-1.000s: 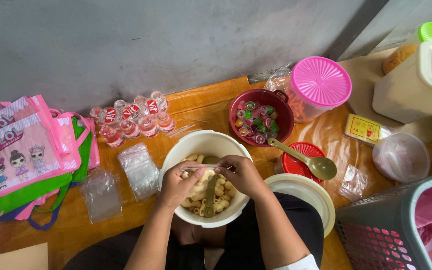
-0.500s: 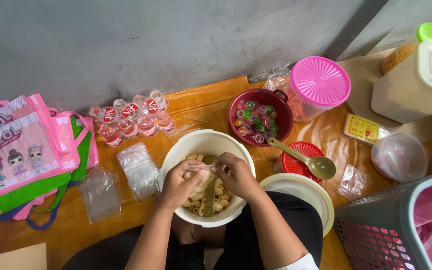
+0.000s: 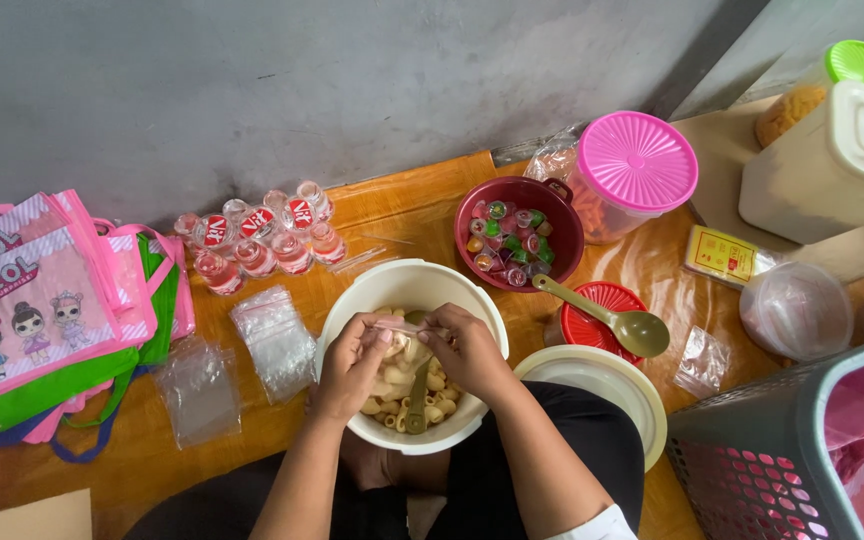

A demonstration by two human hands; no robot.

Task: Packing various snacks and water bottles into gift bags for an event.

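Presently both hands, left hand (image 3: 350,362) and right hand (image 3: 467,348), are pinched together on a small clear plastic bag (image 3: 404,327) held over the cream bowl (image 3: 352,302) of pale snack pieces (image 3: 394,380) on the wooden bench (image 3: 402,200). A spoon (image 3: 418,395) stands in the bowl; a stack of clear bags (image 3: 274,340) lies just left of it.

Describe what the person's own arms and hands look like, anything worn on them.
Both forearms are bare, with no watch, bracelet or glove showing on the left hand or the right hand. No rings can be made out on the fingers. The only sleeve in view is a white edge of cloth near the right elbow, at the bottom of the picture. The left arm shows no sleeve.
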